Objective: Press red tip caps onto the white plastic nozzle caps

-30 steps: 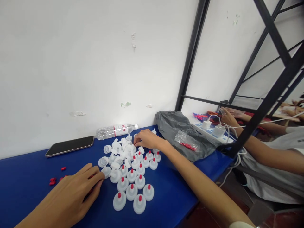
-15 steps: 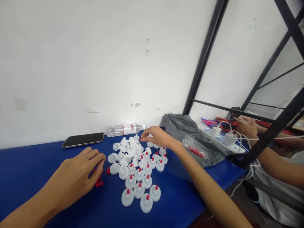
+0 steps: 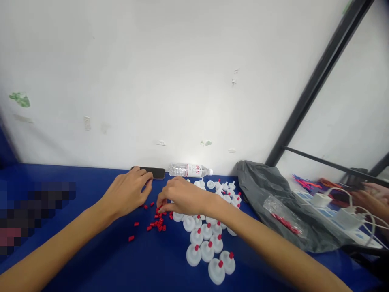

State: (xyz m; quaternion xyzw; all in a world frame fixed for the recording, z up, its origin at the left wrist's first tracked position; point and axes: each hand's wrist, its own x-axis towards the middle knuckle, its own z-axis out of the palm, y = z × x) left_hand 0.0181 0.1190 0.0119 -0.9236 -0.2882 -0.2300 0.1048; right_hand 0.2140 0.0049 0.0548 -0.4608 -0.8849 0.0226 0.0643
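Note:
Small red tip caps [image 3: 159, 222] lie loose in a heap on the blue tabletop. My right hand [image 3: 187, 197] reaches in from the right over this heap, thumb and index finger pinched around a red tip cap at its far end. Just left of the heap is my left hand [image 3: 129, 194], palm down with fingers curled toward the thumb; anything between its fingertips is hidden. White squeeze-bottle nozzle lids [image 3: 193, 254] stand on their bases to the right, many with red caps on their spouts. My right hand and wrist cover part of that group.
Behind the hands, a phone [image 3: 158, 173] and a clear plastic bottle [image 3: 191, 170] lie along the wall. A grey plastic bag [image 3: 257, 190] with a clear packet of red pieces [image 3: 285, 221] sits at right. Beyond are a power strip [image 3: 361, 235], cables and another person's hand [image 3: 370, 202].
My view has turned left. My right hand has come from the far lids by the bottle to the red caps. My left hand has moved away from the caps, uncovering them.

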